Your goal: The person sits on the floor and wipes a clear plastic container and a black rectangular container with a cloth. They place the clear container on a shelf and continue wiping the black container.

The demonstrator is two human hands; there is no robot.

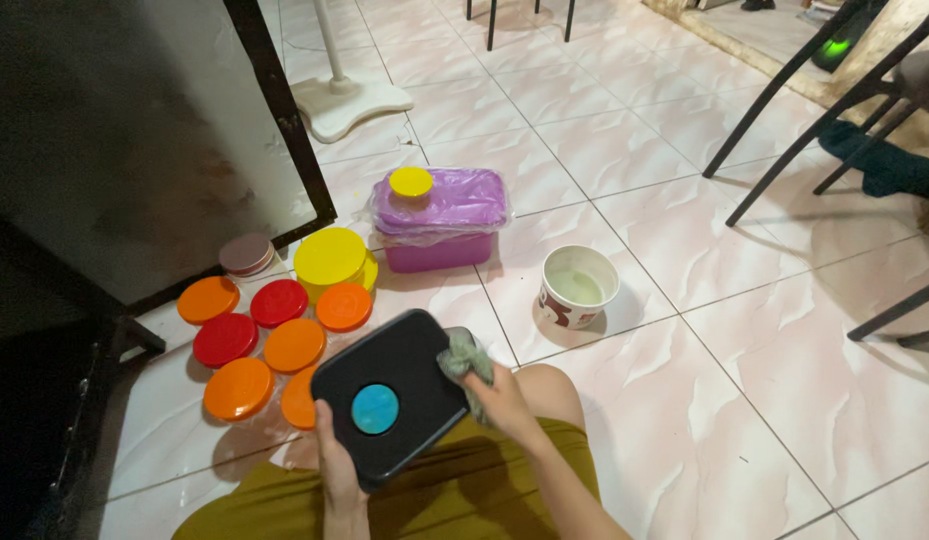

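On the pale pink, glossy floor tiles (685, 250), whose surface carries a faint wavy marbling, a person sits with olive-green cloth over the lap. To the left stands a big dark cabinet (115, 150), its flat side dull and smudged, framed in black.

Above the lap, a black rectangular container (390, 395) with rounded corners is held tilted, its smooth matte lid facing up and a round blue cap (375, 408) set in the middle. The left hand (337, 465) grasps its near lower edge, thumb lying on top of the lid and fingers tucked under. The right hand (503, 400) is clenched around a crumpled grey-green rag (465, 355), pressing it against the container's right corner.

Beyond it sits a purple plastic box (440, 222), rectangular, wrapped loosely in clear film, with a small yellow round cap (411, 181) on its lid. Just left of it is a wide yellow lidded tub (333, 260). Right of the purple box, well apart, stands a white paper bowl (579, 285), round and open, with a pale film inside.

Between the cabinet and the black container clusters a group of jars with flat round lids: orange lids (295, 345) and red lids (225, 338) packed closely side by side, and one brownish lid (247, 254) nearest the cabinet.
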